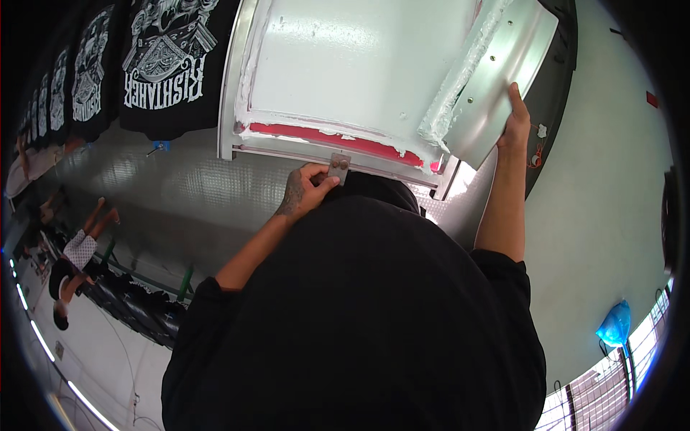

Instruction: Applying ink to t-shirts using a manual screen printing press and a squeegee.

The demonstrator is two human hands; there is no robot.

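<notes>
A screen-printing frame (228,108) lies in front of me, its pale mesh (330,57) smeared with white ink round the edges. Red tape (323,138) runs along its near side. My left hand (305,190) pinches a small grey metal plate (339,169) with two bolts, at the frame's near bar. On the right, my right hand (514,128) grips a wide silver squeegee (503,68), thumb on top and fingers hidden beneath. Thick white ink coats the squeegee's left edge. It is tilted over the frame's right side; whether it touches the mesh I cannot tell.
Several black printed shirts (169,65) lie in a row at the left. A dark table edge (550,136) curves beyond the squeegee. Other people (79,251) are at the far left, near a black-covered rack (136,302). A blue bag (615,325) hangs at the lower right.
</notes>
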